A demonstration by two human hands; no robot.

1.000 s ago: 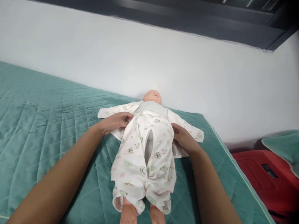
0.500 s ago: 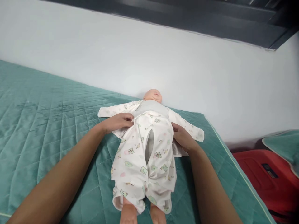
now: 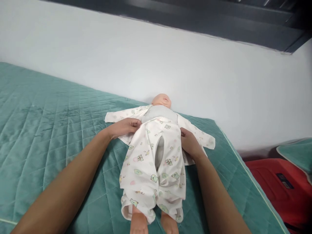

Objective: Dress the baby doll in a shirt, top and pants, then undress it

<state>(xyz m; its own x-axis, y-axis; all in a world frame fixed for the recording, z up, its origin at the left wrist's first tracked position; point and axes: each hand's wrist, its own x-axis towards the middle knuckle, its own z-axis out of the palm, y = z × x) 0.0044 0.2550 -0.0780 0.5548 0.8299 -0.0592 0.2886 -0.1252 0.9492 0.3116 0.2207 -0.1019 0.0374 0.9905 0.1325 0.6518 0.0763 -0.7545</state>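
A baby doll (image 3: 161,100) lies on its back on a green quilted bed (image 3: 48,117), head toward the wall. It wears white printed trousers (image 3: 151,169) and lies on an opened white printed top (image 3: 122,114) spread under it. My left hand (image 3: 125,126) grips the trousers' waistband at the doll's left side, fingers curled. My right hand (image 3: 188,143) holds the waistband on the other side, fingers closed on the cloth. The doll's bare feet (image 3: 138,224) stick out of the trouser legs at the bottom edge.
A white wall (image 3: 170,65) runs right behind the doll's head, with a dark window frame (image 3: 219,22) above. The bed's right edge drops off beside a red case (image 3: 280,185). A green cushion corner (image 3: 296,152) shows at far right.
Both hands stay on the waistband and have drawn it slightly up the doll's body. The view has shifted a little, so the doll sits slightly to the right.
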